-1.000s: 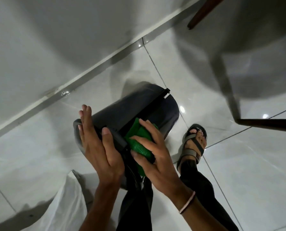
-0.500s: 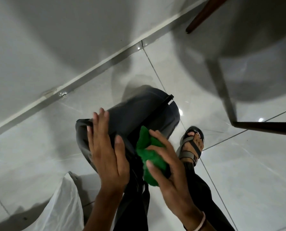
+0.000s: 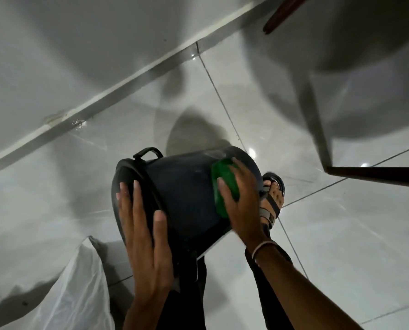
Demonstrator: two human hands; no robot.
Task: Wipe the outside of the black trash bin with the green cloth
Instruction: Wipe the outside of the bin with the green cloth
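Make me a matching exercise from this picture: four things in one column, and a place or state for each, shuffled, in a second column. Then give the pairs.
Things:
1. green cloth
2. left hand
3. black trash bin
4. white plastic bag

Places or states:
A. on the floor, bottom left
B. flat against the bin's lid end
C. tipped on its side
D. pressed on the bin's wall under the right hand

Pairs: 1-D, 2-B, 3-C, 4-A

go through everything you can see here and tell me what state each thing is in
Trash bin: tipped on its side, lid on.
Green cloth: pressed flat against the bin's wall.
Left hand: open, flat on the lid.
Right hand: spread over the cloth.
White bag: crumpled on the floor.
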